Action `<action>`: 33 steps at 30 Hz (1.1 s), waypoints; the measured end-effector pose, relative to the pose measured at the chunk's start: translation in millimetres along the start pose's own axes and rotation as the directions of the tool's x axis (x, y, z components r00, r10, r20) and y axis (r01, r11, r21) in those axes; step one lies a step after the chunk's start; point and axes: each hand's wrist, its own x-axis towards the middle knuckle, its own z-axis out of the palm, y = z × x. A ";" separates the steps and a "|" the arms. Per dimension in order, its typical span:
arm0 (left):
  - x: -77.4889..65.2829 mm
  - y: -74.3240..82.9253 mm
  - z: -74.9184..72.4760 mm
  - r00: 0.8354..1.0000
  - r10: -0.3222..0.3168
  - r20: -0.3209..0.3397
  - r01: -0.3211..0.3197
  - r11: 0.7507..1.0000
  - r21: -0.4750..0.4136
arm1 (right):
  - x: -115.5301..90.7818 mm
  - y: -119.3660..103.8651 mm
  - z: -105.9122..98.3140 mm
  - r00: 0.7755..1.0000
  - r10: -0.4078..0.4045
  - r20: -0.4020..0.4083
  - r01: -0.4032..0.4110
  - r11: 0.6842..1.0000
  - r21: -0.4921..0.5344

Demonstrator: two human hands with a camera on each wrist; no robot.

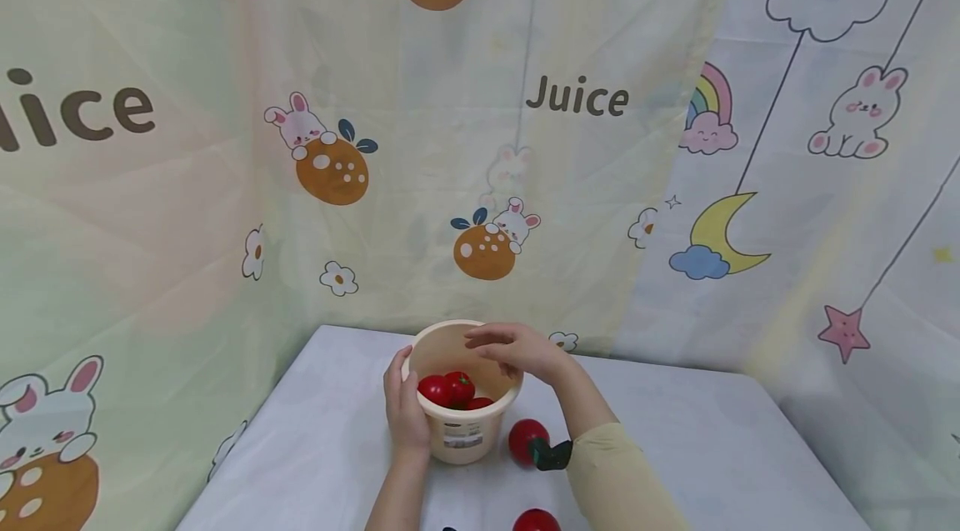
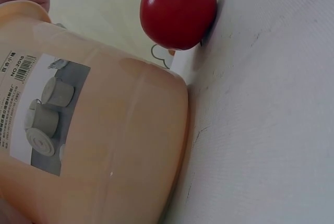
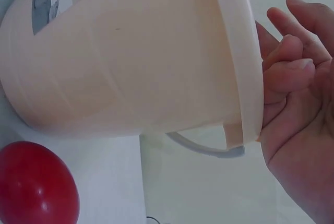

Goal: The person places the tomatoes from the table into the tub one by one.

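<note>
A cream plastic bucket [image 1: 463, 435] with a printed label stands on the table, several red tomatoes [image 1: 459, 388] inside it. On its left side my left hand [image 1: 408, 408] grips the wall near the rim; the left wrist view shows only bits of that hand at its edge. Over the bucket's mouth hovers my right hand [image 1: 521, 349], its fingers loosely bent and holding nothing. From the right wrist, that hand [image 3: 302, 78] appears beside the rim, some fingertips hidden behind it. One tomato [image 1: 528, 441] lies just right of the bucket, partly covered by a dark item at my right wrist.
Another tomato [image 1: 536, 521] is cut off by the bottom edge of the head view. The white-covered table [image 1: 697, 431] reaches back to printed curtains [image 1: 420, 181] on the left, rear and right. A grey handle [image 3: 209, 150] hangs at the bucket's side.
</note>
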 end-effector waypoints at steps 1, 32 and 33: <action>-0.1 -0.1 -0.1 1.000 0.001 0.000 -0.001 1.000 0.000 | -2.0 0.3 -0.8 1.000 -0.004 -0.003 0.004 1.000 0.010; -1.1 0.6 0.8 1.000 0.022 -0.001 -0.022 1.000 0.011 | -72.9 90.7 -7.3 0.955 0.160 -0.249 -0.096 0.962 0.254; -0.9 0.2 0.8 1.000 0.023 -0.001 -0.023 1.000 0.012 | -73.8 95.3 -5.9 0.957 0.165 -0.237 -0.101 0.960 0.261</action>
